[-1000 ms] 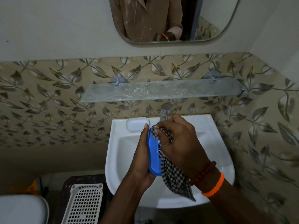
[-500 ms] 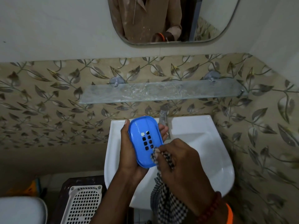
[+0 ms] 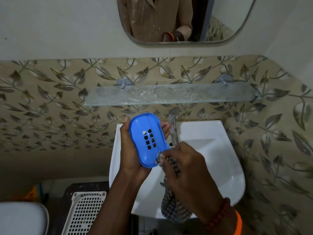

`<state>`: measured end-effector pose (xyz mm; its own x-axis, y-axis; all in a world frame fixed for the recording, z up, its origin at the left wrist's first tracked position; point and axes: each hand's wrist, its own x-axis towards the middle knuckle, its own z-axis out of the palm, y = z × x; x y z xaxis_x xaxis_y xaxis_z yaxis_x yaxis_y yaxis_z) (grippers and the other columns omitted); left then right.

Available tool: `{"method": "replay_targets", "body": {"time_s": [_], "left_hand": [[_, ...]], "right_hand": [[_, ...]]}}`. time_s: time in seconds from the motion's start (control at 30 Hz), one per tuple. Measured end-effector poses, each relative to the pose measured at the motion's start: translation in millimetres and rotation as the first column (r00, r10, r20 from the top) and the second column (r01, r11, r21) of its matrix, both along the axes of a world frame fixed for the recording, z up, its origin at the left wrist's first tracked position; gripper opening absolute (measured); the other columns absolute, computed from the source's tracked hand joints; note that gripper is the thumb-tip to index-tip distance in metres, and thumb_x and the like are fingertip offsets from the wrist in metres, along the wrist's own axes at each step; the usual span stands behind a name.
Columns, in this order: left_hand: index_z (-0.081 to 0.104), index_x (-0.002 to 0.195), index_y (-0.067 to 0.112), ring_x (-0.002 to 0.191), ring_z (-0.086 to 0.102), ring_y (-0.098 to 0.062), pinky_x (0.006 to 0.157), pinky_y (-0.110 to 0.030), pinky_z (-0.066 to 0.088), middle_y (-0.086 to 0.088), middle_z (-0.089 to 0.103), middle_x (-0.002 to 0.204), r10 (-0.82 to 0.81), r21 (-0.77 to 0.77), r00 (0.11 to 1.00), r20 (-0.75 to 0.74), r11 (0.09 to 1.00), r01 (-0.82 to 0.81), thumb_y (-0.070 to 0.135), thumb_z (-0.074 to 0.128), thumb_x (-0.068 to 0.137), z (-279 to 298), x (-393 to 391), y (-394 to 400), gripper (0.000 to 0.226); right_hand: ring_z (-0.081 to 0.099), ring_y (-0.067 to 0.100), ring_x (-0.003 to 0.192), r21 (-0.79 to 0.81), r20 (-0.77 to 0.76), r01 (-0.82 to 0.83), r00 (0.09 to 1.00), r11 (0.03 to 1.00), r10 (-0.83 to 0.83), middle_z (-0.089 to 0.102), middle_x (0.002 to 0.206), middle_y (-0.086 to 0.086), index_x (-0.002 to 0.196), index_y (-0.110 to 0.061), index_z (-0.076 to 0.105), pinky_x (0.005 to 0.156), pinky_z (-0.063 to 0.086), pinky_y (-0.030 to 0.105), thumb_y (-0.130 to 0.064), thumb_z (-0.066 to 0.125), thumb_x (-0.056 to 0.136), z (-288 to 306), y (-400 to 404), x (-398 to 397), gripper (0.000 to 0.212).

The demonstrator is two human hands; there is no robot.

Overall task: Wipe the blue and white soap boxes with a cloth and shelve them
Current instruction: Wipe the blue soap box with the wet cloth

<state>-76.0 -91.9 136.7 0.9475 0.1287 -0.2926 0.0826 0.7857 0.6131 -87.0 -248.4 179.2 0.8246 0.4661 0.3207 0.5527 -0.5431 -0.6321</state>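
Observation:
My left hand (image 3: 130, 150) holds the blue soap box (image 3: 148, 139) over the white sink (image 3: 220, 158), its flat side with square drain holes facing me. Thumb and fingertips curl round its two long edges. My right hand (image 3: 184, 167) grips a black-and-white checked cloth (image 3: 172, 206) and presses a bunched part against the box's lower right edge. The rest of the cloth hangs below my right wrist. The frosted glass shelf (image 3: 169, 95) runs along the wall above the sink. No white soap box shows.
A chrome tap (image 3: 173, 128) stands just right of the box. A mirror (image 3: 186, 21) hangs above the shelf. A white perforated basket (image 3: 84, 212) sits on a dark stool at lower left, beside a white toilet lid (image 3: 20, 217).
The box was on edge with the cloth rubbing inside it; my left hand has since turned its holed face toward me and lifted it. My right hand dropped to the lower edge.

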Motion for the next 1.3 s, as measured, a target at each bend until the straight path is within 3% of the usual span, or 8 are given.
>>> {"method": "replay_targets", "body": {"time_s": [0.1,0.27,0.4,0.63,0.73,0.87,1.13,1.3], "left_hand": [[0.069,0.129,-0.001,0.123,0.068,-0.032,0.09,-0.04,0.063,-0.024,0.067,0.136,-0.036,-0.021,0.999,-0.015,0.999,0.036,0.075,0.055,0.079,1.3,-1.6,-10.0,0.092],[0.077,0.115,0.002,0.097,0.078,-0.028,0.077,-0.036,0.064,-0.018,0.077,0.111,-0.015,0.014,0.999,0.045,1.0,0.014,0.071,0.053,0.084,0.1,3.4,-16.7,0.079],[0.082,0.106,0.008,0.084,0.078,-0.024,0.071,-0.035,0.065,-0.013,0.079,0.098,-0.005,0.005,0.998,0.062,1.0,0.005,0.067,0.05,0.088,1.1,4.2,-14.5,0.07],[0.081,0.111,0.01,0.093,0.077,-0.023,0.078,-0.036,0.064,-0.012,0.078,0.106,-0.033,0.081,0.999,0.032,0.996,0.03,0.073,0.061,0.081,5.6,1.3,-18.9,0.073],[0.077,0.114,0.002,0.107,0.075,-0.026,0.087,-0.037,0.061,-0.016,0.077,0.114,-0.048,0.103,0.999,-0.022,0.993,0.05,0.075,0.055,0.086,8.9,2.4,-21.9,0.082],[0.064,0.132,-0.005,0.125,0.068,-0.029,0.101,-0.037,0.052,-0.025,0.068,0.133,-0.008,0.169,0.998,-0.06,0.985,0.018,0.076,0.048,0.089,13.5,4.3,-12.3,0.094],[0.077,0.115,-0.002,0.122,0.069,-0.032,0.102,-0.04,0.055,-0.026,0.071,0.127,-0.058,0.138,0.996,-0.074,0.988,0.068,0.079,0.041,0.089,12.0,-0.4,-12.7,0.093],[0.081,0.11,0.007,0.112,0.074,-0.027,0.087,-0.039,0.063,-0.016,0.078,0.117,-0.106,0.095,0.993,-0.057,0.989,0.111,0.08,0.037,0.09,12.4,-3.6,-12.2,0.088]], "right_hand": [[0.063,0.003,0.086,0.067,-0.026,-0.009,1.0,0.998,0.011,0.066,0.095,0.002,0.097,-0.013,0.075,0.077,0.045,0.002,-0.015,0.073,0.088,1.7,3.1,-6.1,0.009],[0.065,0.017,0.113,0.133,0.074,0.016,0.997,0.991,-0.026,0.067,0.105,0.009,0.099,-0.007,0.074,0.096,0.054,0.023,-0.01,0.069,0.092,11.6,13.3,11.1,0.009],[0.065,0.011,0.11,0.211,0.065,0.064,0.995,0.975,-0.079,0.068,0.097,0.007,0.096,-0.007,0.073,0.1,0.049,0.017,-0.007,0.069,0.091,6.4,11.7,19.1,0.007],[0.068,0.009,0.101,0.267,0.039,0.153,0.985,0.952,-0.169,0.067,0.097,0.006,0.099,-0.006,0.07,0.09,0.052,0.009,-0.008,0.07,0.091,1.4,11.0,18.6,0.008],[0.066,0.011,0.101,0.21,0.075,0.066,0.994,0.975,-0.084,0.065,0.101,0.004,0.098,-0.012,0.069,0.089,0.057,0.024,-0.01,0.069,0.092,-0.4,16.7,5.7,0.006],[0.062,0.003,0.09,0.157,0.018,-0.129,0.992,0.979,0.128,0.06,0.101,-0.003,0.102,-0.015,0.07,0.077,0.056,0.023,-0.017,0.064,0.096,-3.2,13.8,-8.6,0.009],[0.063,0.011,0.082,-0.141,-0.006,-0.302,0.952,0.943,0.305,0.053,0.104,-0.002,0.108,-0.016,0.069,0.071,0.057,0.027,-0.024,0.06,0.098,12.9,-15.5,3.1,0.015],[0.06,0.009,0.071,-0.265,0.02,-0.288,0.953,0.92,0.303,0.05,0.1,-0.005,0.101,-0.013,0.071,0.066,0.055,0.021,-0.019,0.06,0.096,20.7,-32.2,21.1,0.014]]}}
